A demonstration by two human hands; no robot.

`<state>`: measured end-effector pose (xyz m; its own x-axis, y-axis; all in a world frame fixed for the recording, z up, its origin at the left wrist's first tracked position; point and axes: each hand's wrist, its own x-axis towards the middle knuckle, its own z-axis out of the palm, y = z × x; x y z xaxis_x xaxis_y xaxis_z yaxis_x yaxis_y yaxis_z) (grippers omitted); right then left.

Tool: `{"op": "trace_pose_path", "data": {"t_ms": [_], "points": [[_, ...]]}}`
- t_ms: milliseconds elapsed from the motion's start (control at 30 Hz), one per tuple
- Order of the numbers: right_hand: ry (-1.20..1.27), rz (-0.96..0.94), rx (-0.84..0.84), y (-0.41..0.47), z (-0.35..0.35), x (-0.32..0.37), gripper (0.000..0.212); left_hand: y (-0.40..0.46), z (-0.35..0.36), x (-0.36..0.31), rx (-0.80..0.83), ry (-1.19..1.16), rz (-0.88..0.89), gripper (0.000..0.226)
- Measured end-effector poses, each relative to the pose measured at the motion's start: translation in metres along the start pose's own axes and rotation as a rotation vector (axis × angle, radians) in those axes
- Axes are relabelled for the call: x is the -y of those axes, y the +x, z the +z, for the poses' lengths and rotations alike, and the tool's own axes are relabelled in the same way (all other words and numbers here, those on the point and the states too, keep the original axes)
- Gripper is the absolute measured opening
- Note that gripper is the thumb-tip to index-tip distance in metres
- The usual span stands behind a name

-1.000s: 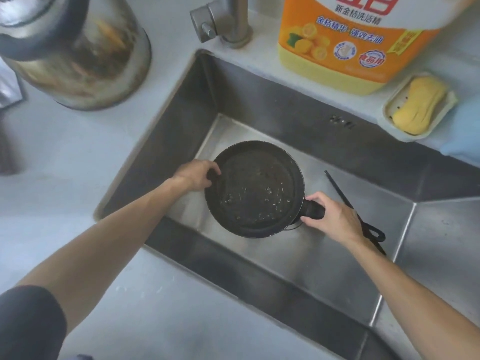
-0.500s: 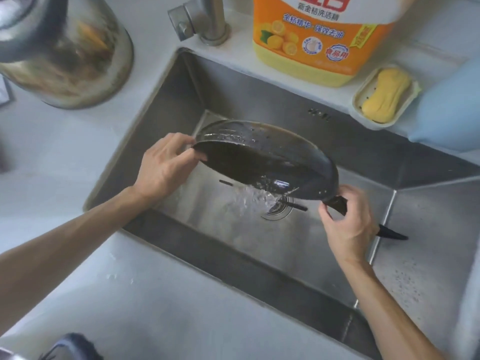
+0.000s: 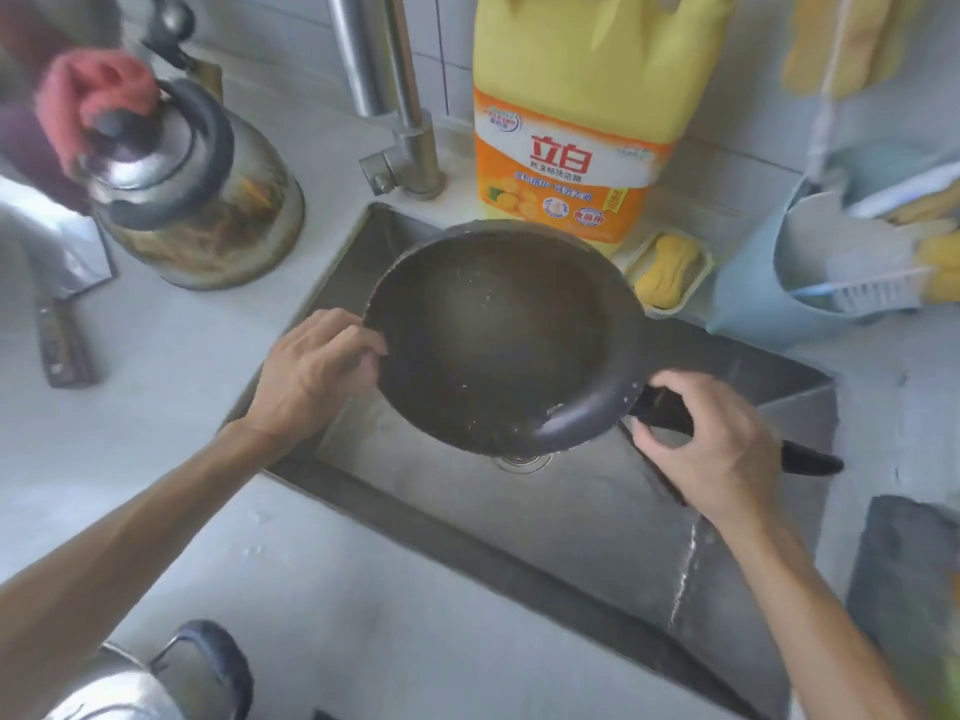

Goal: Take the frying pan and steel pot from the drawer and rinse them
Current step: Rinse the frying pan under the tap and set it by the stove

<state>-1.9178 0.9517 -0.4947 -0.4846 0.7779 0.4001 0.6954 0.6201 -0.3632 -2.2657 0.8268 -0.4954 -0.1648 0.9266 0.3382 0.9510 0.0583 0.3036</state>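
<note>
- Now the stainless sink [image 3: 597,527] lies under the lifted frying pan [image 3: 498,335].
- Wet and held only at its edges, the pan could slip and bang down.
- Right hand [image 3: 722,449] curls round the black handle [image 3: 665,407].
- Left hand [image 3: 317,371] pinches the rim.

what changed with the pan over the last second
The pan went from lying flat and low in the sink, holding water, to tipped so the water poured out, and is now lifted, its inside facing up and empty. The left hand stayed on the rim and the right hand on the handle. The soap bottle and kettle stayed on the counter.
</note>
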Motion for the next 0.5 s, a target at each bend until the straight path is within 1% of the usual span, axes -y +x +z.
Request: {"op": "trace_pose_path", "data": {"t_ms": [100, 167, 233, 300, 333, 433, 500], "points": [[-0.077, 0.052, 0.233, 0.006, -0.031, 0.006, 0.045, 0.009, -0.017, -0.018, 0.225, -0.165, -0.264, 0.024], [-0.101, 0.099, 0.377, 0.008, -0.055, 0.013, 0.046, 0.012, -0.033, -0.03, 0.341, -0.229, -0.315, 0.034], [-0.077, 0.162, 0.478, 0.004, -0.08, 0.019, 0.042, 0.013, -0.052, -0.045, 0.42, -0.273, -0.335, 0.045], [-0.046, 0.245, 0.536, -0.004, -0.108, 0.022, 0.041, 0.015, -0.071, -0.062, 0.466, -0.341, -0.307, 0.046], [-0.04, 0.273, 0.535, -0.008, -0.124, 0.025, 0.042, 0.017, -0.082, -0.073, 0.471, -0.376, -0.284, 0.043], [-0.037, 0.334, 0.487, -0.025, -0.173, 0.038, 0.043, 0.026, -0.111, -0.101, 0.476, -0.465, -0.167, 0.026], [-0.045, 0.401, 0.445, -0.04, -0.209, 0.051, 0.042, 0.034, -0.123, -0.118, 0.497, -0.494, -0.071, 0.026]]}}
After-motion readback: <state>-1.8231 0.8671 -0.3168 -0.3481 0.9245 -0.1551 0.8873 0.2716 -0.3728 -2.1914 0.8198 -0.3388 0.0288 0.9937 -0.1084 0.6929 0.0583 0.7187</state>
